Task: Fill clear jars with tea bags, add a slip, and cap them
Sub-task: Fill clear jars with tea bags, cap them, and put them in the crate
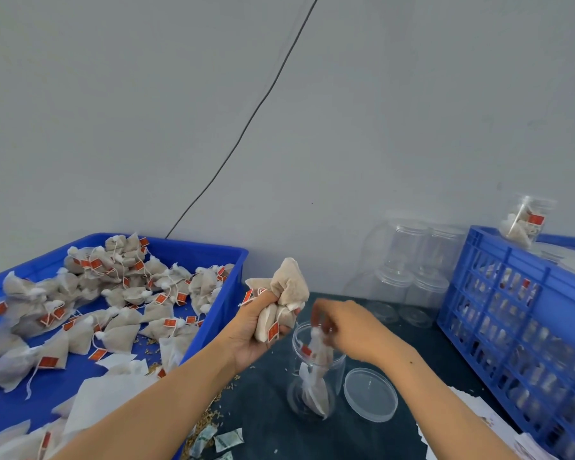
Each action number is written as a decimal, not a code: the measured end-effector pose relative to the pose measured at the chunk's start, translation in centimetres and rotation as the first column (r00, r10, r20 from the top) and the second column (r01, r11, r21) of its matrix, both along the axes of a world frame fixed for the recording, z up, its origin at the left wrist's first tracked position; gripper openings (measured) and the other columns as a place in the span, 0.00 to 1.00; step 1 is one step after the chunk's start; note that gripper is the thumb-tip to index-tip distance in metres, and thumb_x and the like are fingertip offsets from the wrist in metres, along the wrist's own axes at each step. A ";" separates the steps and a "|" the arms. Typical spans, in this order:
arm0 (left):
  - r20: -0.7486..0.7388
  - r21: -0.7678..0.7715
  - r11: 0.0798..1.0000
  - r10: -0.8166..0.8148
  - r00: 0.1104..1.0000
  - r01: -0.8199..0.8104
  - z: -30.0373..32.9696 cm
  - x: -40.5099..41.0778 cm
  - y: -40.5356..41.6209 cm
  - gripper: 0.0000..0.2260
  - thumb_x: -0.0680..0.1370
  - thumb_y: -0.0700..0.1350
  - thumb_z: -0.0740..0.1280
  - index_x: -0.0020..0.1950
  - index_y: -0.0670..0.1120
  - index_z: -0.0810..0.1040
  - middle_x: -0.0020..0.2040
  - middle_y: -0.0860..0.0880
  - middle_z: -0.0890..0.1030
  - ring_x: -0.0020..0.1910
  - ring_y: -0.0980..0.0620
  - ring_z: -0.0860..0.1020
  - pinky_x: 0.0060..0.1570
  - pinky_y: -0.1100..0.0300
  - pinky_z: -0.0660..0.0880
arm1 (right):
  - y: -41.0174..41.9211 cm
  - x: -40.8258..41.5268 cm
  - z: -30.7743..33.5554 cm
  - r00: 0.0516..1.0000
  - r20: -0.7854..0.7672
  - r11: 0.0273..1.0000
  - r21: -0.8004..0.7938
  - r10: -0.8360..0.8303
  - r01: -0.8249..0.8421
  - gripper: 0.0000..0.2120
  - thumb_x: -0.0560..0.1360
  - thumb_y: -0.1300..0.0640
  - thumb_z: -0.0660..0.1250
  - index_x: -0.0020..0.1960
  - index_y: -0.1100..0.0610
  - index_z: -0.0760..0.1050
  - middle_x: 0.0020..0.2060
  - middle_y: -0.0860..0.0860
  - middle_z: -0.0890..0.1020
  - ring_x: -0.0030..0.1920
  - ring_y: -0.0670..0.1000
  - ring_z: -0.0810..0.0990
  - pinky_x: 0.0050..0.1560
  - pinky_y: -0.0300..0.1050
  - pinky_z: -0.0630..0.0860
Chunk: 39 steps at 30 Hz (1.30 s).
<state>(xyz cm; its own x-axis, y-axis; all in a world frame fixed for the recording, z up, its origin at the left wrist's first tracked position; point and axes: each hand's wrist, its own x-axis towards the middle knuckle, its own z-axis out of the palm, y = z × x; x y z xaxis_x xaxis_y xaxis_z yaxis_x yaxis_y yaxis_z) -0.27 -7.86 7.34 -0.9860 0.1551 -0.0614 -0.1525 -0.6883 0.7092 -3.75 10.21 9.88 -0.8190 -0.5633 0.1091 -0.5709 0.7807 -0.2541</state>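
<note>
Backdrop: grey wall (412, 111) with a black cable (246, 127) running down it; dark worktop (266, 410) below.
Jar: clear jar (316, 370) stands upright and uncapped at centre on the worktop, mouth up; a few tea bags already inside.
Left hand: my left hand (256, 330) is clenched round a bunch of bags (284, 300), held just up and left of the jar mouth.
Right hand: my right hand (342, 327) is over the mouth, fingertips pinching one bag (319, 350) that hangs down into the jar; motion blur here, so I cannot read the grip finely.
Key relation: the mouth lies directly under the right hand; the hanging bag's long axis runs vertical, in line with the jar. Right hand is nearer the mouth; left is the feeder.
Step, my judgement: filling is early; the jar looks far from full. Slip and cap not yet done.
Lid: clear lid (370, 395) lies flat just right of the jar base, apart from it.
Supply: blue tray (213, 250) at left, heaped with loose bags.
Right side: blue crate (512, 320) with filled jars inside, one more jar perched on top (525, 220); empty jars (409, 270) stacked against the wall.
Near edge: small sachets (226, 439) and scattered grains on the worktop; white papers (478, 413) by the crate.
Obstruction: nothing between right hand and mouth; the left hand's bunch crowds the rim, and I judge strings could snag there.
</note>
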 end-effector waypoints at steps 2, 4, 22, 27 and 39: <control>-0.009 -0.008 1.000 -0.004 1.000 0.004 0.0 0.0 -0.1 0.16 0.69 0.46 0.69 0.54 0.41 0.75 0.38 0.42 0.82 0.31 0.51 0.80 0.25 0.63 0.76 | -0.5 0.0 -0.1 1.000 0.027 0.992 0.123 -0.015 0.011 0.14 0.73 0.66 0.61 0.51 0.50 0.77 0.48 0.49 0.82 0.48 0.51 0.81 0.50 0.47 0.78; -0.008 -0.028 1.000 0.010 1.000 -0.010 0.0 -0.1 -0.1 0.16 0.69 0.46 0.69 0.53 0.41 0.75 0.38 0.42 0.82 0.30 0.52 0.79 0.25 0.63 0.76 | -1.0 0.0 -0.1 0.998 0.020 0.995 -0.077 -0.059 0.060 0.13 0.77 0.64 0.59 0.51 0.50 0.77 0.46 0.48 0.83 0.46 0.50 0.81 0.51 0.48 0.78; -0.079 -0.238 0.970 0.026 0.997 -0.044 -0.5 -0.2 0.1 0.20 0.70 0.49 0.72 0.58 0.41 0.78 0.44 0.43 0.84 0.37 0.51 0.83 0.32 0.60 0.77 | -1.4 0.9 1.2 0.923 0.277 0.779 -0.625 0.267 -0.038 0.27 0.69 0.59 0.77 0.65 0.51 0.73 0.54 0.47 0.81 0.53 0.45 0.81 0.57 0.43 0.78; -0.071 -0.223 0.974 0.025 0.997 -0.040 -0.4 -0.2 0.2 0.20 0.69 0.50 0.71 0.57 0.42 0.76 0.47 0.43 0.85 0.38 0.50 0.83 0.29 0.61 0.76 | -1.0 0.5 1.3 0.949 0.281 0.725 -0.682 0.143 0.093 0.14 0.75 0.59 0.70 0.59 0.53 0.75 0.49 0.49 0.82 0.42 0.41 0.81 0.40 0.35 0.79; -0.009 -0.175 0.976 0.129 0.992 -0.129 -0.8 -0.8 0.0 0.25 0.66 0.51 0.73 0.59 0.42 0.74 0.47 0.44 0.85 0.38 0.50 0.83 0.27 0.62 0.75 | -0.8 -0.2 0.9 0.998 0.068 0.971 0.241 -0.013 -0.004 0.14 0.72 0.62 0.69 0.56 0.53 0.80 0.48 0.49 0.76 0.47 0.51 0.76 0.44 0.42 0.70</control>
<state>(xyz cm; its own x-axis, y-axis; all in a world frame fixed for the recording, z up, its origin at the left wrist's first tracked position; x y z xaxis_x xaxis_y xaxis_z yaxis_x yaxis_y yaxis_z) -1.11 -7.90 6.54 -0.9968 0.0134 -0.0786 -0.0723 -0.5678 0.8200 -3.93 9.41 10.74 -0.8223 -0.5626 -0.0853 -0.5551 0.8261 -0.0969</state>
